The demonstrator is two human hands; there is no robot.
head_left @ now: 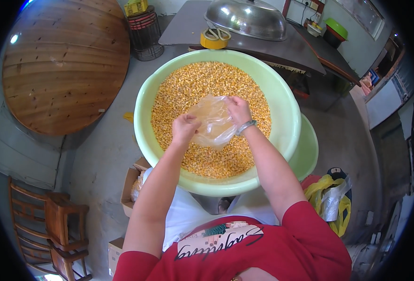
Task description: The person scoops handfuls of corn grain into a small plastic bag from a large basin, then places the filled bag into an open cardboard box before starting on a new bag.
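Observation:
A large pale-green basin (pixel 286 122) full of yellow corn kernels (pixel 202 79) is in front of me. Over the kernels, a clear, crumpled plastic bag (pixel 213 129) is stretched between my two hands. My left hand (pixel 185 125) grips the bag's left side with fingertips pinched. My right hand (pixel 238 111), with a bangle at the wrist, grips its upper right side. Whether anything is inside the bag, I cannot tell.
A grey table (pixel 179 28) bears a steel dome cover (pixel 246 18) and yellow tape roll (pixel 215 42). A round wooden tabletop (pixel 61 65) leans left, above wooden chairs (pixel 64 220). Cardboard boxes (pixel 129 185), another green basin (pixel 310 150) and yellow bags (pixel 338 218) flank me.

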